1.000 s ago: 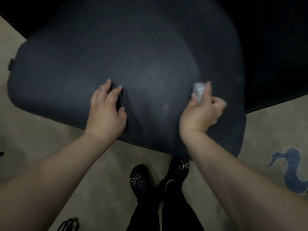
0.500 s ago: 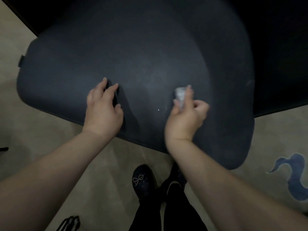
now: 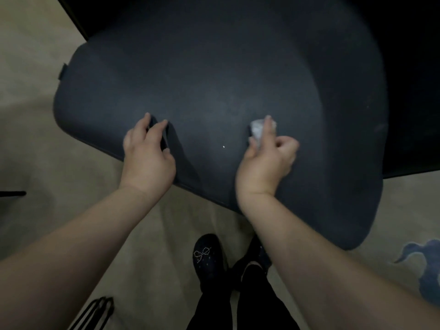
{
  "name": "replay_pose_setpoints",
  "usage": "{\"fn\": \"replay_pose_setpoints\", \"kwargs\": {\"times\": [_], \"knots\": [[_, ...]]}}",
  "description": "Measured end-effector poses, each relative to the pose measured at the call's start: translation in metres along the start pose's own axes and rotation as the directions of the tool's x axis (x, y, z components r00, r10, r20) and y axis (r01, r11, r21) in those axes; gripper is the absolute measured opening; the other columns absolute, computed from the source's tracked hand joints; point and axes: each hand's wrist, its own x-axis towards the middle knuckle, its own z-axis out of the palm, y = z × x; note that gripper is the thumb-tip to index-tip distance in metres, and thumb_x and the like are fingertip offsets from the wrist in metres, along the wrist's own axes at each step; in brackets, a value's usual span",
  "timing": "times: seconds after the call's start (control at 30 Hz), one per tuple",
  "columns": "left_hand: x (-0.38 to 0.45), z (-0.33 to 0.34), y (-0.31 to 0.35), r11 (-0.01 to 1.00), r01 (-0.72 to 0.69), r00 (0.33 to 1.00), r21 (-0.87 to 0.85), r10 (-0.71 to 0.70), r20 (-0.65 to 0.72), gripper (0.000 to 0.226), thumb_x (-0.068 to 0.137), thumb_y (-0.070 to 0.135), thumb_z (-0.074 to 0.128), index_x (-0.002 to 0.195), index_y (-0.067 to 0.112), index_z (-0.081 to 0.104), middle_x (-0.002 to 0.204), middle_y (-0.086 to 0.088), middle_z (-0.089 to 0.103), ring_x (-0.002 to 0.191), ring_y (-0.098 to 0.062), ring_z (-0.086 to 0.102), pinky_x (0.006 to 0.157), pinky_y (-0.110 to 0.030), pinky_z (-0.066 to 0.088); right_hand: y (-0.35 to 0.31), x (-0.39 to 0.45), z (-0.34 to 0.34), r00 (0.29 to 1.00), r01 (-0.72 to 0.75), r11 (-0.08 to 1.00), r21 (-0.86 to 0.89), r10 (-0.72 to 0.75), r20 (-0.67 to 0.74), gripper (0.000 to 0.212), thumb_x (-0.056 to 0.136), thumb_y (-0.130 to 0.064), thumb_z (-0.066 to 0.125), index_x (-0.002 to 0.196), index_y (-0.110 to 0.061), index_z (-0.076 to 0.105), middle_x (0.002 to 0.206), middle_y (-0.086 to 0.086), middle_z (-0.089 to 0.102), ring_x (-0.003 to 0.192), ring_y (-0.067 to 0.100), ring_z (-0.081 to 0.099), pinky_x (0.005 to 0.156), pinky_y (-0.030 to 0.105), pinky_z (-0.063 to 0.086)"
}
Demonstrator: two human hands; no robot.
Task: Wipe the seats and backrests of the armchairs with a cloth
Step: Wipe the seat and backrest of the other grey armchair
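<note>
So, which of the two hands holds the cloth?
The right hand pinches the small white cloth; the left hand only rests on the seat.

Dim light falls on a beige carpet with a blue motif at the right edge. Thin black legs stand bottom left; a black bar juts in farther up.

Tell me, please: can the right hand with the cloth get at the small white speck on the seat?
Probably yes. The white speck lies on bare seat, just left of the right hand and its cloth, with nothing between.
</note>
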Motion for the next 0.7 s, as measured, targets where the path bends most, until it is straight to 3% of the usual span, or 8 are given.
{"fn": "replay_pose_setpoints", "kwargs": {"times": [0.07,0.2,0.3,0.37,0.43,0.57,0.63,0.7], "knots": [[-0.005,0.000,-0.005,1.000,0.000,1.000,-0.003,0.000,-0.009,0.056,0.088,0.003,0.052,0.142,0.013,0.044,0.155,-0.011,0.025,0.140,-0.033,0.020,0.116,-0.031,0.012,-0.023,-0.028,0.023,0.991,0.128,0.992,0.015,-0.128,0.044,0.049,0.091,-0.019,0.061,0.137,-0.029,0.052,0.109,0.006,0.044,0.101,0.024,0.044,0.089,0.030,0.030],[-0.009,-0.003,-0.016,1.000,0.020,1.000,-0.011,-0.020,-0.014,0.056,0.087,0.002,0.052,0.142,0.013,0.044,0.154,-0.011,0.026,0.140,-0.033,0.021,0.116,-0.032,0.014,-0.037,-0.040,0.029,0.915,0.276,0.950,0.146,-0.306,0.262,0.050,0.091,-0.014,0.061,0.137,-0.030,0.051,0.107,0.006,0.041,0.101,0.025,0.046,0.100,0.037,0.037],[-0.009,-0.005,-0.023,1.000,0.014,0.999,0.009,-0.014,0.042,0.060,0.089,0.011,0.058,0.145,0.018,0.039,0.157,-0.010,0.020,0.141,-0.033,0.017,0.117,-0.036,0.014,-0.031,0.003,0.010,0.915,0.380,0.921,0.084,-0.388,0.114,0.048,0.089,-0.016,0.062,0.134,-0.028,0.055,0.103,0.007,0.041,0.098,0.031,0.048,0.097,0.046,0.039],[-0.010,-0.005,-0.028,0.998,-0.031,0.995,0.057,0.026,0.094,0.065,0.088,0.017,0.062,0.147,0.021,0.034,0.159,-0.009,0.015,0.142,-0.034,0.013,0.118,-0.040,0.014,-0.028,0.038,0.003,0.952,0.307,0.950,-0.055,-0.307,0.015,0.049,0.090,-0.022,0.061,0.136,-0.034,0.052,0.109,0.006,0.043,0.103,0.028,0.047,0.098,0.040,0.033],[-0.011,-0.005,-0.031,0.996,-0.046,0.992,0.075,0.036,0.122,0.067,0.089,0.019,0.062,0.148,0.023,0.031,0.160,-0.007,0.010,0.143,-0.032,0.009,0.118,-0.041,0.013,-0.026,0.045,0.006,0.960,0.278,0.953,-0.123,-0.272,0.064,0.050,0.091,-0.024,0.060,0.138,-0.038,0.049,0.113,0.006,0.043,0.105,0.027,0.045,0.095,0.037,0.030],[-0.009,-0.007,-0.036,0.997,-0.041,0.993,0.062,0.034,0.114,0.067,0.089,0.012,0.059,0.149,0.021,0.031,0.160,-0.007,0.012,0.143,-0.032,0.011,0.117,-0.037,0.010,-0.020,-0.032,0.021,0.750,0.609,0.793,-0.026,-0.564,0.345,0.053,0.084,-0.013,0.065,0.133,-0.030,0.056,0.106,0.012,0.051,0.093,0.032,0.047,0.078,0.038,0.034],[-0.007,-0.011,-0.039,0.999,-0.017,0.995,0.042,0.013,0.097,0.066,0.088,0.006,0.058,0.148,0.019,0.033,0.159,-0.008,0.015,0.142,-0.033,0.015,0.117,-0.033,0.010,-0.009,-0.064,0.017,0.605,0.694,0.714,0.089,-0.647,0.465,0.053,0.080,-0.007,0.069,0.129,-0.027,0.062,0.098,0.011,0.051,0.086,0.031,0.048,0.075,0.039,0.036],[-0.004,-0.015,-0.043,1.000,0.000,0.997,0.028,-0.003,0.082,0.065,0.087,0.003,0.056,0.147,0.017,0.034,0.159,-0.008,0.017,0.141,-0.033,0.017,0.116,-0.031,0.011,-0.003,-0.069,0.009,0.557,0.697,0.701,0.153,-0.663,0.500,0.052,0.079,-0.005,0.071,0.126,-0.025,0.064,0.095,0.010,0.051,0.084,0.031,0.051,0.074,0.045,0.045]]}}
